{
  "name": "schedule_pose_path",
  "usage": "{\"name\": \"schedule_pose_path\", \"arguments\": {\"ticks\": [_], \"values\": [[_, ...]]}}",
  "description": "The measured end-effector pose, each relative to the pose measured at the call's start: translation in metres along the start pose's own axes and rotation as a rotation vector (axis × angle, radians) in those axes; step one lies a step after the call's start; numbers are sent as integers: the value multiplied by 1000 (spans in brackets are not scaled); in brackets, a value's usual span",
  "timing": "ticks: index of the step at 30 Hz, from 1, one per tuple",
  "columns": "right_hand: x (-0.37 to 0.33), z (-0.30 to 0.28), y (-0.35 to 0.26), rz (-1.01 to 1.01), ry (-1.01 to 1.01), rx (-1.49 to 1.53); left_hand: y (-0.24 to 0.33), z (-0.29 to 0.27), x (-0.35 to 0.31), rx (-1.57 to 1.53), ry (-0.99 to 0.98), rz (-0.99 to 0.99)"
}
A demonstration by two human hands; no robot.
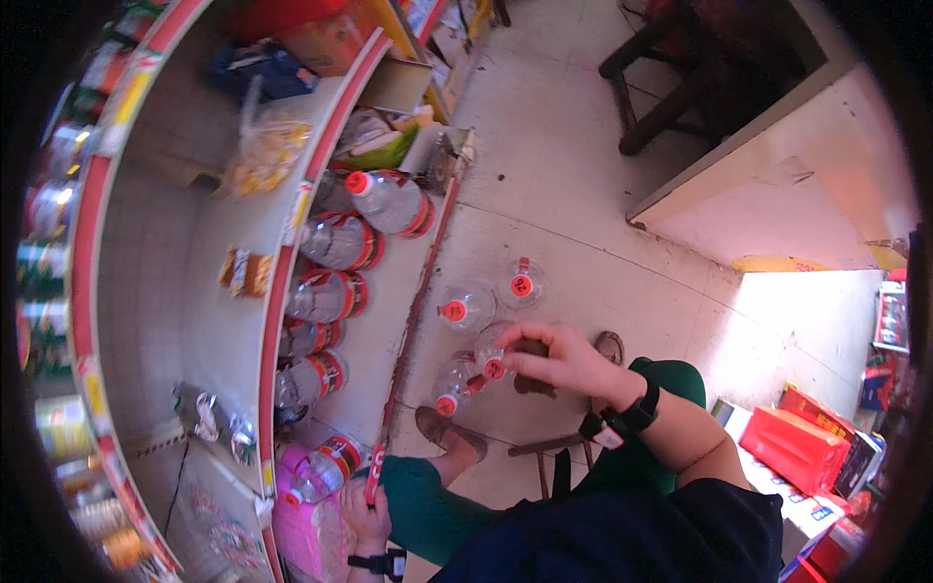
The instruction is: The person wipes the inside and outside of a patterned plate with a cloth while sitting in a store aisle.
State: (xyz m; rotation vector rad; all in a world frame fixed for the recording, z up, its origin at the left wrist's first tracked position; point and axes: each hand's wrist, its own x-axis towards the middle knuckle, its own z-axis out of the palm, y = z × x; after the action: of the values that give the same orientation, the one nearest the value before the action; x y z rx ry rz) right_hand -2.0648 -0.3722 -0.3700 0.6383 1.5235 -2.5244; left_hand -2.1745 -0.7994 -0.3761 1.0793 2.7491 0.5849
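The left hand (364, 515) curls its fingers by the red edge strip (375, 473), its grip unclear, with a red-labelled clear plastic bottle (335, 459) just beyond them. The right hand (573, 364) has its fingers bent narrowly at the cap of a red-capped bottle (493, 368) on the floor (544, 219), though I cannot tell whether they grip it. Three similar bottles (470, 309) stand off the shelf, around and beyond those fingers, while farther to their left a row of bottles (342, 243) already occupies the lower shelf (394, 291).
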Motion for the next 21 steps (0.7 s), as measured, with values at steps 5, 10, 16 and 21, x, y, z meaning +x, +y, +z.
{"name": "schedule_pose_path", "arguments": {"ticks": [5, 10, 16, 21], "values": [[31, -24, 12, -8, 38, -75, -17, 10, 21, 114, -95, -56], [70, -39, 27, 112, 65, -194, -17, 5, 51, 143, -290, -57], [90, -31, 51, 61, 110, -206, -17, -6, 64, 63, -411, -161], [84, -36, 55, 351, 111, 18, -7, -17, 71, 28, -539, -181]]}}
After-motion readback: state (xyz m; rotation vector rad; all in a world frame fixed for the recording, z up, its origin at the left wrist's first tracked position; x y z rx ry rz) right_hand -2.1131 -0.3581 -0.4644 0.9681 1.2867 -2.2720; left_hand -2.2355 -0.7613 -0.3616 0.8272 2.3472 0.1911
